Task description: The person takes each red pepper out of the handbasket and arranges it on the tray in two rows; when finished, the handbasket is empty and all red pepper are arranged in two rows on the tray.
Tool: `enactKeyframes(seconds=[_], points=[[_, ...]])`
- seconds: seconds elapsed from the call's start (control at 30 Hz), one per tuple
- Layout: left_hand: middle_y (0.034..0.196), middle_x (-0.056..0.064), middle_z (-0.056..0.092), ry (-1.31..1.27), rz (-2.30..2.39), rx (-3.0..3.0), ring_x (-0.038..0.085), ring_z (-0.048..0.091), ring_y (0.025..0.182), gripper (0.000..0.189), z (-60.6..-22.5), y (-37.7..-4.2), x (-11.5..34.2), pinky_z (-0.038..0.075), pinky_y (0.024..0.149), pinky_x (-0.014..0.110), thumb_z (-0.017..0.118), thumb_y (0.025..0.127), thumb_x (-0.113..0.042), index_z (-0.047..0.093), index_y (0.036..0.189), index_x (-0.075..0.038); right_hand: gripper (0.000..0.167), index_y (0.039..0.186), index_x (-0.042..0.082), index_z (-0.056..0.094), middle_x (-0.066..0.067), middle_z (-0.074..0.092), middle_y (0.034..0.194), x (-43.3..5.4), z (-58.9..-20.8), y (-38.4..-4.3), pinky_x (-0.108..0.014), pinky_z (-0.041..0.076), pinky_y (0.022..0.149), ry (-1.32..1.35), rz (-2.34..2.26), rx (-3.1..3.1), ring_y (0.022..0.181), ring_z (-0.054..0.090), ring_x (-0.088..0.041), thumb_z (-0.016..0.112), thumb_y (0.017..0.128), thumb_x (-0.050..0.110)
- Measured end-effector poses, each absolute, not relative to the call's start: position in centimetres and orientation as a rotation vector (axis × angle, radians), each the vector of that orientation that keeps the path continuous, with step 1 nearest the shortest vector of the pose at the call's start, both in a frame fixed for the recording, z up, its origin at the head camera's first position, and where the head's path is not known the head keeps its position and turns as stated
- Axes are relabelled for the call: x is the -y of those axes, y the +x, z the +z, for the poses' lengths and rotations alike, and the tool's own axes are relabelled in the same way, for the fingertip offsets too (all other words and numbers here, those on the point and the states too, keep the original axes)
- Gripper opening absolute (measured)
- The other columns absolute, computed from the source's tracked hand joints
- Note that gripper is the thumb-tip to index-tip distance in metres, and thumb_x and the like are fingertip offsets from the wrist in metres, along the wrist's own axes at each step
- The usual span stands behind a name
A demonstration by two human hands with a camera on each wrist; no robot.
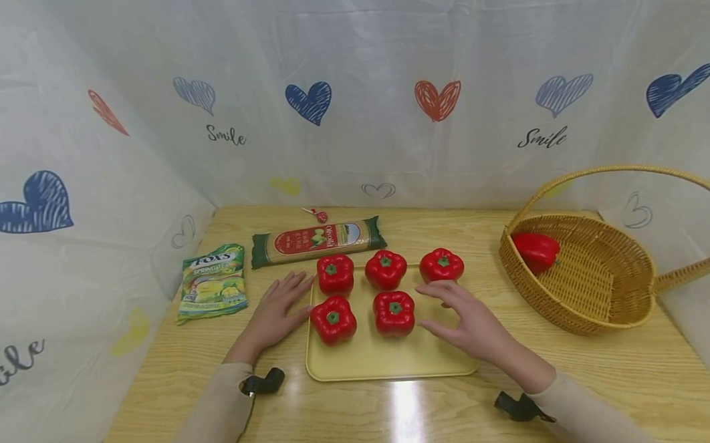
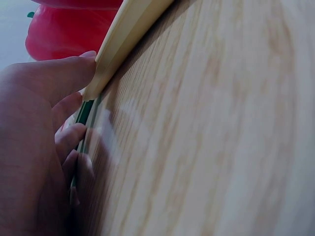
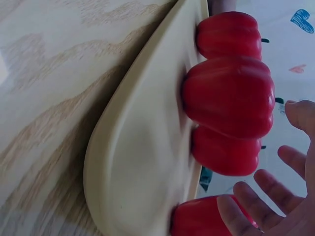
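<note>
Several red bell peppers with green stems stand on a pale yellow tray [image 1: 393,367], in a back row and a front row. My left hand [image 1: 279,314] lies beside the tray's left edge, its thumb at the rim close to the front left pepper [image 1: 333,321]. In the left wrist view that thumb touches the tray wall [image 2: 110,54]. My right hand [image 1: 471,319] hovers over the tray's right side, fingers spread and holding nothing. It is nearest the front middle pepper [image 1: 394,314] and the back right pepper [image 1: 441,265]. In the right wrist view a gap separates the fingers from the closest pepper [image 3: 229,97].
A wicker basket [image 1: 577,317] with a tall handle stands at the right, one red pepper [image 1: 536,251] inside. Behind the tray lie a pasta pack [image 1: 316,242] and a lollipop [image 1: 320,216]. A green candy bag [image 1: 212,284] is at the left. White curtains [image 1: 370,47] enclose the table.
</note>
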State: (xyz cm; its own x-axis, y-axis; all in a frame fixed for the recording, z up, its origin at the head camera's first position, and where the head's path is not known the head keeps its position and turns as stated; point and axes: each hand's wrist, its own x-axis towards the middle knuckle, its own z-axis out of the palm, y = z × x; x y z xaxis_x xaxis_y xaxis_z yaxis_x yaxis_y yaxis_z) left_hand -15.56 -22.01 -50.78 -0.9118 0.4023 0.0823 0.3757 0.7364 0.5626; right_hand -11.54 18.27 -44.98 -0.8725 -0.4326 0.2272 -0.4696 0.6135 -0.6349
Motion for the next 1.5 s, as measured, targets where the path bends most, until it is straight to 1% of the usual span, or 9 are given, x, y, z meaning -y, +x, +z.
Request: enactKeyframes(seconds=[0.27, 0.43, 0.67, 1.07, 1.17, 1.27, 1.33, 1.4, 1.5], points=[[0.163, 0.013, 0.034, 0.645, 0.923, -2.888, 0.035, 0.019, 0.154, 0.064, -50.6, -15.5, 21.9, 0.007, 0.126, 0.052, 0.062, 0.1, -0.037, 0.043, 0.156, -0.013, 0.053, 0.138, 0.014, 0.063, -0.001, 0.059, 0.134, -19.7, -44.4, -11.5, -0.046, 0.059, 0.087, 0.744, 1.102, 2.769, 0.112, 0.063, -0.028, 0.081, 0.089, 0.028], [0.163, 0.014, 0.034, 0.648, 0.923, -2.892, 0.036, 0.019, 0.154, 0.063, -50.4, -15.4, 21.9, 0.007, 0.126, 0.052, 0.061, 0.1, -0.037, 0.043, 0.156, -0.013, 0.051, 0.137, 0.014, 0.064, -0.003, 0.059, 0.134, -20.8, -44.3, -11.4, -0.048, 0.06, 0.087, 0.722, 1.084, 2.758, 0.111, 0.065, -0.03, 0.08, 0.09, 0.025], [0.163, 0.013, 0.034, 0.656, 0.915, -2.896, 0.035, 0.019, 0.154, 0.064, -50.5, -15.6, 22.0, 0.007, 0.126, 0.052, 0.061, 0.1, -0.038, 0.043, 0.156, -0.014, 0.048, 0.134, 0.01, 0.065, -0.006, 0.062, 0.131, -22.3, -44.4, -11.6, -0.05, 0.06, 0.087, 0.692, 1.061, 2.726, 0.118, 0.06, -0.025, 0.081, 0.089, 0.017], [0.163, 0.013, 0.034, 0.654, 0.918, -2.891, 0.035, 0.018, 0.154, 0.064, -50.6, -15.6, 22.0, 0.006, 0.126, 0.052, 0.061, 0.1, -0.038, 0.043, 0.156, -0.014, 0.045, 0.131, 0.012, 0.067, -0.005, 0.064, 0.125, -25.0, -43.9, -12.0, -0.047, 0.06, 0.083, 0.612, 0.908, 2.686, 0.108, 0.063, -0.024, 0.081, 0.089, 0.016], [0.163, 0.013, 0.034, 0.655, 0.922, -2.892, 0.035, 0.019, 0.154, 0.064, -50.6, -15.6, 21.9, 0.006, 0.126, 0.052, 0.061, 0.1, -0.038, 0.043, 0.156, -0.014, 0.045, 0.133, 0.011, 0.065, -0.005, 0.063, 0.128, -25.7, -43.7, -12.1, -0.04, 0.058, 0.085, 0.584, 0.901, 2.696, 0.11, 0.062, -0.025, 0.079, 0.091, 0.018], [0.163, 0.013, 0.034, 0.657, 0.927, -2.892, 0.035, 0.019, 0.154, 0.064, -50.5, -15.6, 21.9, 0.007, 0.126, 0.052, 0.061, 0.1, -0.038, 0.043, 0.156, -0.014, 0.045, 0.135, 0.011, 0.064, -0.006, 0.061, 0.13, -26.5, -43.6, -12.2, -0.022, 0.053, 0.089, 0.546, 0.92, 2.707, 0.112, 0.061, -0.027, 0.077, 0.093, 0.019], [0.163, 0.013, 0.034, 0.658, 0.928, -2.893, 0.035, 0.019, 0.154, 0.064, -50.6, -15.6, 21.9, 0.007, 0.126, 0.052, 0.061, 0.1, -0.038, 0.043, 0.156, -0.014, 0.046, 0.135, 0.011, 0.064, -0.008, 0.061, 0.129, -27.0, -43.5, -12.3, -0.015, 0.049, 0.088, 0.515, 0.93, 2.71, 0.112, 0.061, -0.028, 0.077, 0.093, 0.018], [0.163, 0.013, 0.034, 0.657, 0.927, -2.892, 0.035, 0.019, 0.154, 0.064, -50.6, -15.6, 21.9, 0.007, 0.126, 0.052, 0.061, 0.1, -0.038, 0.043, 0.156, -0.014, 0.046, 0.135, 0.011, 0.064, -0.009, 0.061, 0.129, -27.4, -43.3, -12.4, -0.015, 0.048, 0.087, 0.48, 0.934, 2.71, 0.11, 0.061, -0.03, 0.078, 0.092, 0.018], [0.163, 0.012, 0.034, 0.653, 0.921, -2.893, 0.035, 0.019, 0.154, 0.064, -50.7, -15.6, 21.9, 0.006, 0.126, 0.051, 0.061, 0.1, -0.039, 0.043, 0.156, -0.015, 0.046, 0.135, 0.009, 0.064, -0.013, 0.062, 0.128, -28.0, -43.1, -12.6, -0.021, 0.049, 0.083, 0.437, 0.917, 2.705, 0.105, 0.061, -0.031, 0.078, 0.092, 0.018]])
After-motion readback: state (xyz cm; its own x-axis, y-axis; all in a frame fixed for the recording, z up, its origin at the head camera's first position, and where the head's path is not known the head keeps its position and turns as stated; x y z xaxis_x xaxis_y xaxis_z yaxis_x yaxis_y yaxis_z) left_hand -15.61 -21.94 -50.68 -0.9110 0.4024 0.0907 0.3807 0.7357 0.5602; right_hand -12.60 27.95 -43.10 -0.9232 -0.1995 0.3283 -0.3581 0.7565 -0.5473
